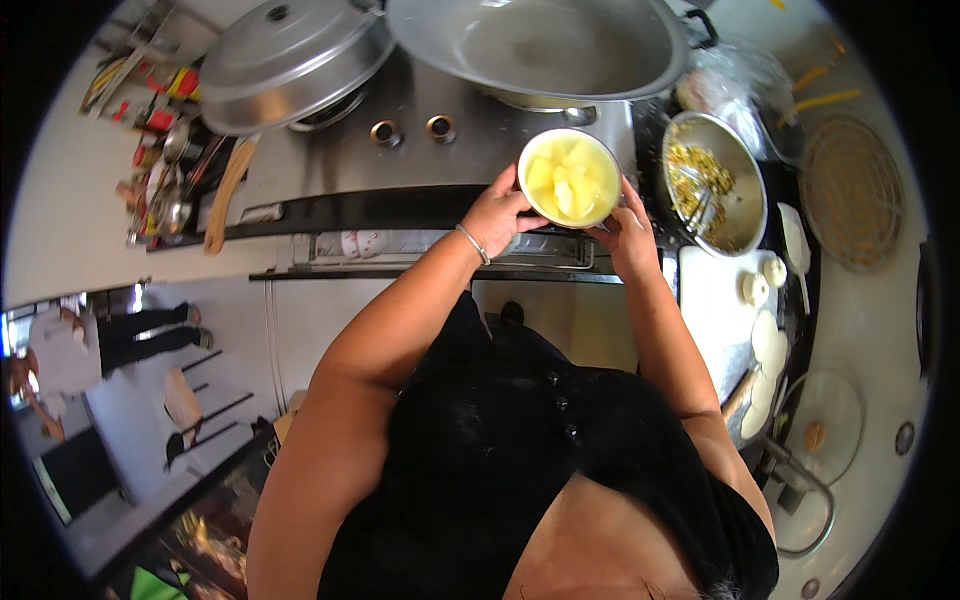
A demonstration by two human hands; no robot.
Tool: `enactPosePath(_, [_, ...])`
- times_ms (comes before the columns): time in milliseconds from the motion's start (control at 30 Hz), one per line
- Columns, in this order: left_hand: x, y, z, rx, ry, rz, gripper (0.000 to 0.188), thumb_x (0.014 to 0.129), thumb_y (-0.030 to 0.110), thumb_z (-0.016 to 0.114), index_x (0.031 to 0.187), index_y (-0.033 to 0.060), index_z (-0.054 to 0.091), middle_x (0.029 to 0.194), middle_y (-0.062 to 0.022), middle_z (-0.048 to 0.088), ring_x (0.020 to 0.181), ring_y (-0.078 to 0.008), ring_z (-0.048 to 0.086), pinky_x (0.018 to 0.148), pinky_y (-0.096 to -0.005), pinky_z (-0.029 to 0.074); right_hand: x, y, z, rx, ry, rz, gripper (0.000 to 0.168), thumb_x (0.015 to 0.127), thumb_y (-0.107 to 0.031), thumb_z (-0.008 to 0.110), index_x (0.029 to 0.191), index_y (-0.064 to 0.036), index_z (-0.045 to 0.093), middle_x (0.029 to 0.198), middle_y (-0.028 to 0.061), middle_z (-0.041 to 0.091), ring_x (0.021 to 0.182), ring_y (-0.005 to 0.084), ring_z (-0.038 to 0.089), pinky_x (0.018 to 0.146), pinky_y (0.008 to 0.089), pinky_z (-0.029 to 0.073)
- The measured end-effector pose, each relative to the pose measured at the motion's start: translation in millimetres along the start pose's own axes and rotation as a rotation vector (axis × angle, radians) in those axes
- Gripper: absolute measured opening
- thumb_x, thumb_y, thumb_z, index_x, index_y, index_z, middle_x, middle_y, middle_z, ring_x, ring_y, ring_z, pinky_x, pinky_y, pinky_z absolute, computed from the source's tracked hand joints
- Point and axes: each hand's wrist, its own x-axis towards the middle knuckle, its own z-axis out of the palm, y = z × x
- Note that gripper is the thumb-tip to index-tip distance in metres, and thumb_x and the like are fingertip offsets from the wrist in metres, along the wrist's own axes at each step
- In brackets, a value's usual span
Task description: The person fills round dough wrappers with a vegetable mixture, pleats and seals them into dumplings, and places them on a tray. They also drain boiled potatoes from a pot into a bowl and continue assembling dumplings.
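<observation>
I hold a round bowl point(570, 133) above the front of the steel stove counter point(465, 161). Pale yellow, peeled chunks of food point(566, 180), possibly potato or fruit, sit in it, apparently in liquid. My left hand point(495, 214), with a bracelet at the wrist, grips the bowl's left side. On the other side my right hand point(632, 236) supports its lower right edge. Just beyond the bowl is a large metal wok point(555, 49), which looks bare inside. A ladle or spoon point(580, 116) shows beneath the wok's near rim.
A domed lid point(292, 64) covers a pan at left, near two stove knobs point(441, 128). Right of me stand a steel bowl point(754, 217) of chopped filling, shaped buns point(755, 289), flat dough rounds point(766, 341) and a rolling pin point(739, 394). A person point(67, 345) stands far left.
</observation>
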Motion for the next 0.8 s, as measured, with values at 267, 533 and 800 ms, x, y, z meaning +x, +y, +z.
enactPosePath(267, [-73.4, -0.5, -31.8, -0.058, 0.131, 0.143, 0.06, 0.087, 0.012, 0.052, 0.139, 0.019, 0.024, 0.129, -0.0018, 0.041, 0.115, -0.0189, 0.046, 0.091, -0.0444, 0.044, -21.7, 3.8, 59.3, -0.125, -0.199, 0.093, 0.056, 0.082, -0.002, 0.027, 0.138, -0.01, 0.027, 0.12, 0.0125, 0.051, 0.101, 0.0232, 0.058, 0.079, 0.0346, 0.052])
enactPosePath(533, [-152.1, 15.5, -85.0, -0.151, 0.319, 0.262, 0.058, 0.086, 0.006, 0.047, 0.138, 0.0207, 0.027, 0.132, -0.0016, 0.039, 0.119, -0.0192, 0.043, 0.094, -0.0437, 0.041, -19.5, 45.2, 141.9, -0.193, -0.365, 0.174, 0.055, 0.084, -0.003, 0.031, 0.138, -0.012, 0.029, 0.116, 0.0086, 0.052, 0.095, 0.019, 0.059, 0.076, 0.033, 0.053])
enactPosePath(800, [-233.1, 55.3, -159.2, -0.162, 0.471, 0.336, 0.058, 0.084, 0.003, 0.046, 0.137, 0.0198, 0.029, 0.13, -0.0017, 0.041, 0.118, -0.0183, 0.044, 0.093, -0.0422, 0.043, -23.8, 88.9, 260.4, -0.209, -0.56, 0.255, 0.054, 0.083, -0.003, 0.036, 0.136, -0.013, 0.032, 0.117, 0.006, 0.05, 0.101, 0.0187, 0.056, 0.078, 0.0315, 0.052])
